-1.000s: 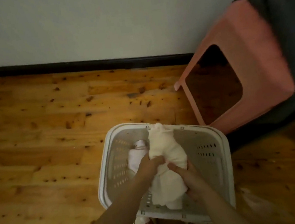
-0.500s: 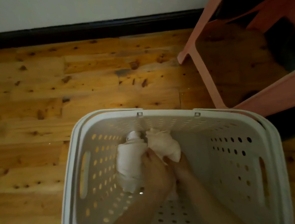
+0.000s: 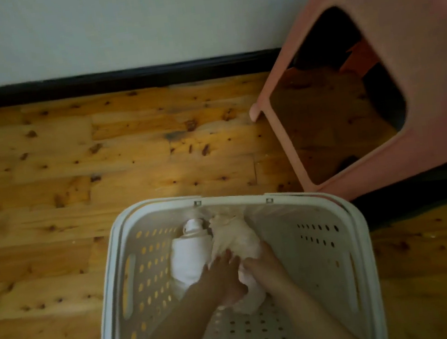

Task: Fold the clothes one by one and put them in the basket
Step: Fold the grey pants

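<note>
The white perforated basket (image 3: 361, 237) stands on the wooden floor below me. Inside it, at the far wall, lie two rolled garments side by side: a white one (image 3: 189, 255) on the left and a cream one (image 3: 235, 238) on the right. Both my hands reach down into the basket. My left hand (image 3: 224, 275) lies on the near part of the cream garment, its fingers fairly straight and touching the edge of the white roll. My right hand (image 3: 262, 266) curls round the cream garment's right side. The garment's near end shows between my wrists.
A pink plastic stool (image 3: 415, 67) stands at the right, close behind the basket's far right corner, with dark cloth under it. A grey wall with a black skirting board (image 3: 107, 82) runs along the back. Wooden floor (image 3: 62, 175) lies to the left.
A second ago I held the cream garment above the basket; now it lies inside next to the white roll. Since half a second ago my head has risen, and my left fingers have flattened.
</note>
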